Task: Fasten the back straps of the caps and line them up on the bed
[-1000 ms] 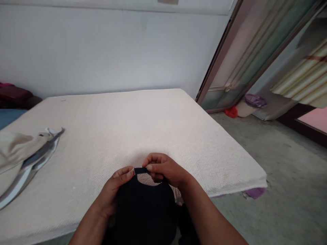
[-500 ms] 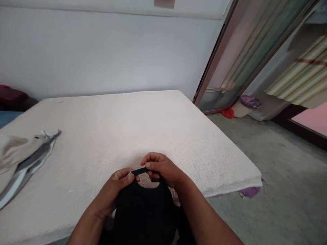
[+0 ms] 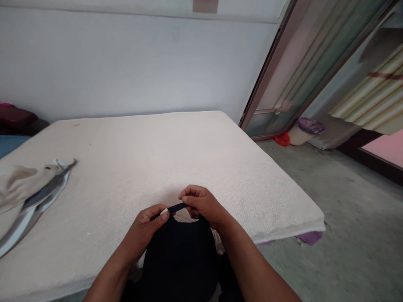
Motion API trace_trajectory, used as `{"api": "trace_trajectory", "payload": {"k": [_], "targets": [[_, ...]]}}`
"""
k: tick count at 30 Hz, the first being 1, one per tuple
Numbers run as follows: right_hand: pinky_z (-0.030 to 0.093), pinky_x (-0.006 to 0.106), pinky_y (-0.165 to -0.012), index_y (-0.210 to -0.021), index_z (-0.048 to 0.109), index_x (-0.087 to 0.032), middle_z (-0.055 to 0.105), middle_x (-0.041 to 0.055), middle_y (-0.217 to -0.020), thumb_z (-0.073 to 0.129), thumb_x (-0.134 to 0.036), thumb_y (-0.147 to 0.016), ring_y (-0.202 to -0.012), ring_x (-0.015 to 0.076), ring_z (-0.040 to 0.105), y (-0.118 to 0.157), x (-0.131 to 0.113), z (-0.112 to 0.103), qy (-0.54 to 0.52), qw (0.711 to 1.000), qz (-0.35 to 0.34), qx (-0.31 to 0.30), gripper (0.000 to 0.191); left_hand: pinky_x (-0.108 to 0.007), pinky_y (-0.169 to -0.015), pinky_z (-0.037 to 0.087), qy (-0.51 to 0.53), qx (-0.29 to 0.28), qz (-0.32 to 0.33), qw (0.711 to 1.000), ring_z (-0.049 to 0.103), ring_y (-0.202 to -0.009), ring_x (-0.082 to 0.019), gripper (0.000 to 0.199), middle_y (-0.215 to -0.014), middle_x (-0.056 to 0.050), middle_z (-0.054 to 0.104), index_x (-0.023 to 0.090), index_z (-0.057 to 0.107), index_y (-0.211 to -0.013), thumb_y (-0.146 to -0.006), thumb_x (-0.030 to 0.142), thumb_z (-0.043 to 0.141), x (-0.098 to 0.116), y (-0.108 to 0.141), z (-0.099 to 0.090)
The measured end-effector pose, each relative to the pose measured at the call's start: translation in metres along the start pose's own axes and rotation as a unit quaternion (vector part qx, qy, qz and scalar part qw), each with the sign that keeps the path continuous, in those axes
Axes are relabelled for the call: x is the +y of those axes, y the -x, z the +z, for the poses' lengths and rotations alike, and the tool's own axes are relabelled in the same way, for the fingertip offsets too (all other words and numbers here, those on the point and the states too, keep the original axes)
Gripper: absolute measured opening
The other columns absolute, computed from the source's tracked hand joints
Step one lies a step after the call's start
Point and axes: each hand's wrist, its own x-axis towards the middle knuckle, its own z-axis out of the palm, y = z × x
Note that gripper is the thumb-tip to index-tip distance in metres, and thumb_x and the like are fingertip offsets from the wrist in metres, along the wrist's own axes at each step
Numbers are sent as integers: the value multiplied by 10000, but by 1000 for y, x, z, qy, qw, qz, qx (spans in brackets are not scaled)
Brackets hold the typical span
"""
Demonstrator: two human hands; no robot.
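Observation:
A black cap (image 3: 181, 260) is held low in front of me, its back opening facing the bed. Its narrow strap (image 3: 176, 207) spans the top of the arched gap, stretched between my hands. My left hand (image 3: 147, 224) pinches the strap's left end, where a small white patch (image 3: 164, 211) shows by the thumb. With thumb and fingers, my right hand (image 3: 200, 205) grips the strap's right end. The lower part of the cap runs out of view at the bottom.
The bed (image 3: 151, 155) has a pale textured cover. At left lie a beige cloth item (image 3: 22, 184) and a curved grey-and-white piece (image 3: 37, 205). A waste bin (image 3: 304, 133) and a red bag (image 3: 282, 139) stand by the sliding door (image 3: 283, 71) at right.
The strap has shifted slightly up and right with my hands, and the gap beneath it looks flatter. A white patch now shows at my left thumb.

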Motion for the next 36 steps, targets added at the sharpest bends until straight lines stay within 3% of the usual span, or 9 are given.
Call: {"api": "trace_trajectory", "payload": {"k": [4,6,8,11,16,19,23,29,36], "targets": [[237,188,-408,-790,570,-171,434,-80,-471,617,-250,-752,-401,47,325,1,-2,-1,15,1000,-13,5,100,-178,-423,278,-32,-8,6,999,404,-436,-72,257,-522,42,511,171,673,-790,-746,424,663,-1,-2,-3],[250,187,-420,-803,583,-167,439,-73,-493,623,-244,-752,-430,52,350,3,-3,-1,32,999,-28,-14,101,-200,-460,337,-51,-3,30,998,480,-483,-103,248,-591,16,593,185,683,-856,-748,407,661,-2,-4,-4],[273,188,-436,-831,600,-159,477,-55,-545,627,-251,-758,-464,55,376,4,-3,0,54,997,-37,-47,121,-244,-580,425,-78,21,75,994,592,-643,-163,248,-764,-27,681,202,673,-917,-737,372,677,-5,-8,-3],[298,191,-448,-876,611,-157,507,-39,-602,620,-295,-780,-485,58,393,4,-2,2,92,993,-27,-75,169,-298,-732,448,-125,56,126,982,633,-840,-220,244,-918,-54,702,216,610,-927,-731,339,688,-10,-12,0],[323,191,-478,-880,633,-160,529,-32,-650,671,-244,-719,-531,62,421,2,0,4,150,986,-15,-66,185,-285,-632,435,-179,67,131,973,601,-685,-184,260,-787,-17,682,235,475,-892,-762,374,653,-18,-12,4],[291,190,-452,-814,618,-162,473,-57,-550,649,-227,-723,-486,60,388,2,1,3,139,988,-2,-62,116,-259,-573,406,-183,89,135,970,544,-586,-149,276,-679,27,621,238,448,-846,-747,372,668,-19,-11,5],[256,191,-421,-744,571,-162,441,-68,-481,631,-239,-719,-438,58,363,2,2,5,88,995,21,-40,100,-223,-515,362,-126,93,136,978,468,-513,-107,245,-626,58,553,232,458,-780,-749,356,667,-16,-9,7],[261,194,-421,-717,565,-163,459,-65,-472,636,-285,-720,-412,53,356,-1,6,6,54,998,1,-20,141,-197,-484,311,-18,65,90,994,415,-505,-83,222,-585,59,504,209,499,-721,-785,373,634,-15,-9,5],[281,208,-436,-682,556,-171,455,-66,-443,645,-287,-692,-418,67,374,-8,13,7,68,997,-20,37,146,-199,-490,317,-1,65,67,996,415,-516,-81,238,-585,51,515,188,532,-681,-753,366,673,-14,-9,5]]}}
